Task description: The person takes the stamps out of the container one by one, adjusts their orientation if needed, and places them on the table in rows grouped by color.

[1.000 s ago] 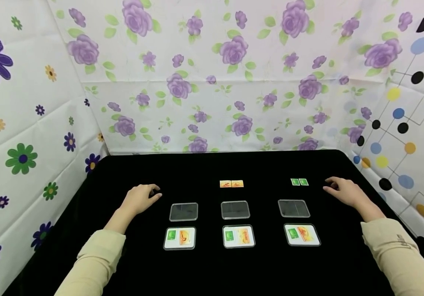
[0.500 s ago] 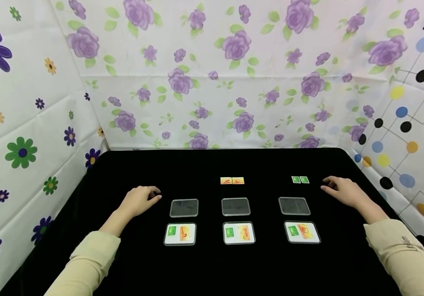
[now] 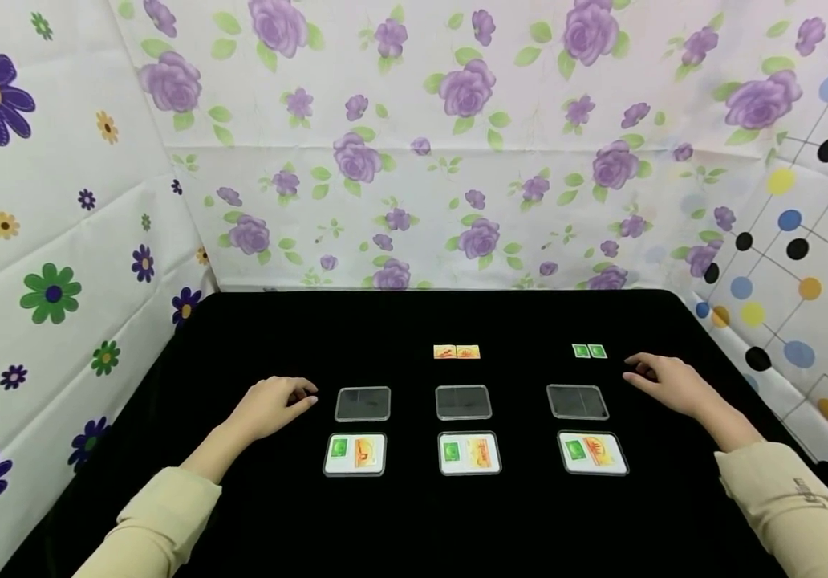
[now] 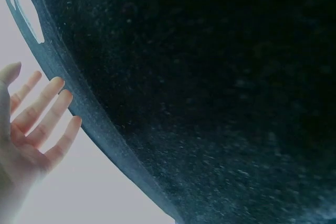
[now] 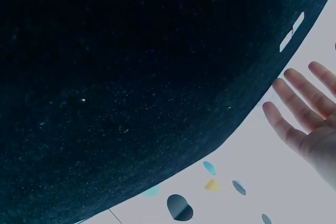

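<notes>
My left hand (image 3: 269, 408) is held with loosely bent fingers just left of a clear, flat plastic case (image 3: 363, 404). Nothing is in it, and the left wrist view shows its fingers (image 4: 48, 114) spread apart. On the far side, my right hand (image 3: 670, 385) is also relaxed, holding nothing. Nearest to it are two small green stamp-like cards (image 3: 590, 352) lying side by side. Two orange-and-yellow stamp-like cards (image 3: 456, 352) lie at the back middle. More clear cases, one in the middle (image 3: 463, 402) and one at right (image 3: 577, 401), complete that row.
Closer to me lie three cases with white inserts, at left (image 3: 355, 454), middle (image 3: 468, 453) and right (image 3: 593, 453), each showing a green and an orange card. A black cloth (image 3: 414, 530) covers the table. Patterned sheets (image 3: 414, 144) enclose the back and sides.
The head view has tilted slightly. My left hand has drawn a little toward me, and my right hand has shifted slightly left, closer to the green cards. The cards and cases lie as before.
</notes>
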Demonstrator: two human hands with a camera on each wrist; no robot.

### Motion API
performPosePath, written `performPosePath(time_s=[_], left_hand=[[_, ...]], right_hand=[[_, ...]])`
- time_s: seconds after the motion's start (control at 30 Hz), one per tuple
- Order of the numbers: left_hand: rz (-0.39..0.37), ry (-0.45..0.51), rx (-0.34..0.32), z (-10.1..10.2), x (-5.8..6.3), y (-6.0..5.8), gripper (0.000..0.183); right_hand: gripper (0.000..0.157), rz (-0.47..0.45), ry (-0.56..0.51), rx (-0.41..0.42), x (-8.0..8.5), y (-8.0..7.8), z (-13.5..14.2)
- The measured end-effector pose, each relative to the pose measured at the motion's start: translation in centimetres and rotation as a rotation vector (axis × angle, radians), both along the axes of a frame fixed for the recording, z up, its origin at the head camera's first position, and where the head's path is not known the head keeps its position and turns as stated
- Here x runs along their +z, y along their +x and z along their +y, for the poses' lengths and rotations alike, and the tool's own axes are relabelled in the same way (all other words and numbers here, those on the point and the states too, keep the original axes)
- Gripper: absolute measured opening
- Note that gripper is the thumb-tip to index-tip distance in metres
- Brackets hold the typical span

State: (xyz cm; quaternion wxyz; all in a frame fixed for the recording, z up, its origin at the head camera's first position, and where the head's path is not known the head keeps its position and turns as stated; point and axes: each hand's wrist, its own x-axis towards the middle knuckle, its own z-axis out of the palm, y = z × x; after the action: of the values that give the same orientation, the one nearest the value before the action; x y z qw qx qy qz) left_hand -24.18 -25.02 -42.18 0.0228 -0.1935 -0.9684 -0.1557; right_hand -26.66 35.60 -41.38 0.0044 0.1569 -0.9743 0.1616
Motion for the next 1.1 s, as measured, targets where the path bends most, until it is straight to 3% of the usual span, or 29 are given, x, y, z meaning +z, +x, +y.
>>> performPosePath(time_s=[0.23,0.4,0.73,1.1], left_hand=[[0.010,0.060,-0.055,-0.2,0.2,1.2,0.025],[-0.025,0.090,-0.102,0.0,-0.2,2.3,0.035],[-0.068,0.119,-0.103,0.5,-1.1,3.8,0.047],[-0.114,0.128,-0.097,0.9,-1.6,5.5,0.062]], right_hand=[[0.040,-0.008,-0.005,0.027,0.3,0.4,-0.5],[0.041,-0.011,-0.018,0.042,0.8,0.8,-1.4],[0.040,-0.002,-0.090,0.153,1.3,1.1,-3.6],[0.038,0.026,-0.156,0.309,0.8,1.3,-6.6]])
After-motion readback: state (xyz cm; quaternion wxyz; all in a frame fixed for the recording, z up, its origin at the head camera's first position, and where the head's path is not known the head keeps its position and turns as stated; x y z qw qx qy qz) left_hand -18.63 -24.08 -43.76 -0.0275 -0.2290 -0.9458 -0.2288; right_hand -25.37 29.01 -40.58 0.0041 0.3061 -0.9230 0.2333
